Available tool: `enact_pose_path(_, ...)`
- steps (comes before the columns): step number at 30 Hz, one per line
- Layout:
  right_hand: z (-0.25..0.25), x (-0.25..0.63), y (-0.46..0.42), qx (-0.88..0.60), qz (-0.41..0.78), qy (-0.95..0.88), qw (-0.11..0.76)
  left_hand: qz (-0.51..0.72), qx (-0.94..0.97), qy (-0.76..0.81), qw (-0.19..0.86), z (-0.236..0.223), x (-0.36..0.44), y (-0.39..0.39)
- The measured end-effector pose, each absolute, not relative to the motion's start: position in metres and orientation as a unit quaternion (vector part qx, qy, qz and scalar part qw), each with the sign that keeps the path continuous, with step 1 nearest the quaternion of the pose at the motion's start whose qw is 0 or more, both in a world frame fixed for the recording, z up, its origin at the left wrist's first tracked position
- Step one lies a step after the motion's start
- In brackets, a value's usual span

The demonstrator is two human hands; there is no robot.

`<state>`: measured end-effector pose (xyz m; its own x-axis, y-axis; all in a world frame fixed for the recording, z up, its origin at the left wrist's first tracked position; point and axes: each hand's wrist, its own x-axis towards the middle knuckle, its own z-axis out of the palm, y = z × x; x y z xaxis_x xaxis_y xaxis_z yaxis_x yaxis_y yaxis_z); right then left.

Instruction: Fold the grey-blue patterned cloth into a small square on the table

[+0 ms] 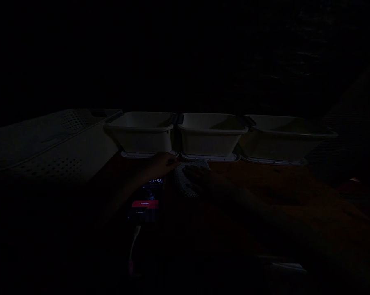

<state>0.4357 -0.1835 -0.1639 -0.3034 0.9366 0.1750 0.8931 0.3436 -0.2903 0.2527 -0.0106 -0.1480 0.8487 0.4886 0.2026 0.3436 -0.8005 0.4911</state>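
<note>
"Room nearly black. Bench [271, 180] reddish-brown, three pale bins [211, 141] in a row along its far edge, perforated basket [95, 151] by its left edge. Cloth [181, 180]?"

"Toward the far edge, just in front of the middle bin [203, 143]. Right hand [200, 177] lies on it, fingers spread, unclenched."

"Left hand [165, 159]?"

"At the cloth's far left corner. Too dark; I can't tell whether its fingers pinch or merely touch."

"Light source?"

"Phone [145, 196], screen glowing, red band across it. Left of the cloth, partly behind the left forearm [132, 182]. Pale cable [133, 243] trails toward the bench's near edge."
</note>
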Motion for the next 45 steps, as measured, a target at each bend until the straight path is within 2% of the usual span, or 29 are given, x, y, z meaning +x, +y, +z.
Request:
enact_pose_path(12, -0.165, 0.434, -0.184, -0.589, 0.071, -0.797, 0.113, 0.190, 0.940, 0.210, 0.193, -0.152, 0.253, -0.005)
enact_pose_path(19, -0.169, 0.435, -0.183, -0.584, 0.059, -0.798, 0.135, 0.170, 0.949, 0.208, 0.164, -0.150, 0.252, -0.006)
enact_pose_path(45, -0.166, 0.435, -0.183, -0.590, 0.060, -0.798, 0.103, 0.165, 0.955, 0.226, 0.098, -0.149, 0.252, -0.007)
